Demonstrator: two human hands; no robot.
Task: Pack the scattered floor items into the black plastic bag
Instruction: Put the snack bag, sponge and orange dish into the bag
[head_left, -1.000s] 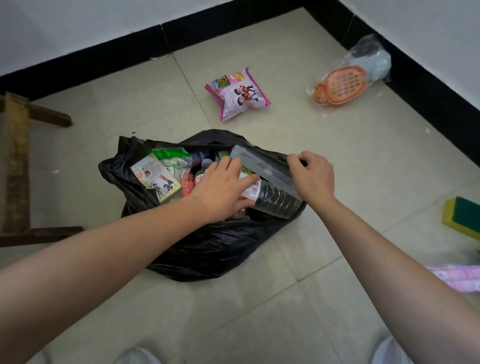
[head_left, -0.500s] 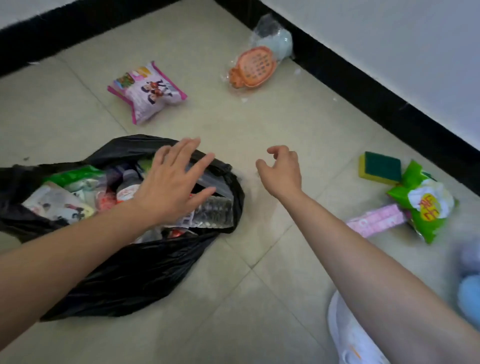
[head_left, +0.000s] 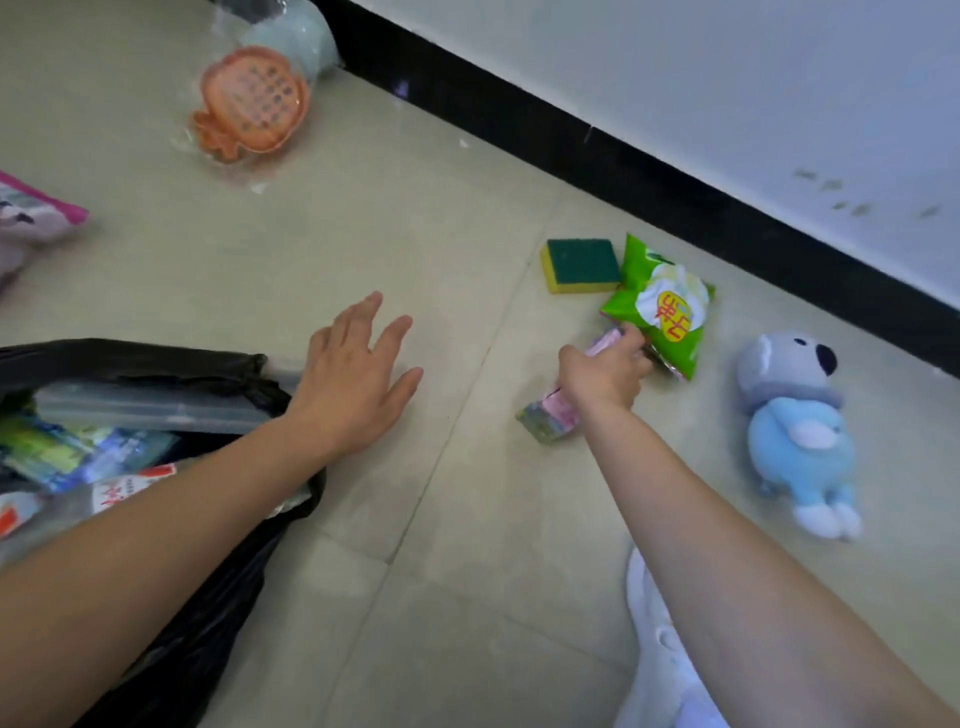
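Observation:
The black plastic bag lies open at the left, holding a clear box, a bottle and several packets. My left hand hovers open, fingers spread, just right of the bag's rim. My right hand is closed around a long pink packet on the floor. Touching that hand's fingertips is a green snack bag. A green and yellow sponge lies beside the snack bag. A blue and grey plush koala lies at the right.
An orange slotted dish in clear wrap lies at the top left, near the wall. A pink snack packet shows at the left edge. A black skirting strip runs along the white wall. My white shoe is at the bottom.
The view has swung right. My left hand lifted off the items in the bag and now hovers beside it. My right hand reached right and closed on the pink packet.

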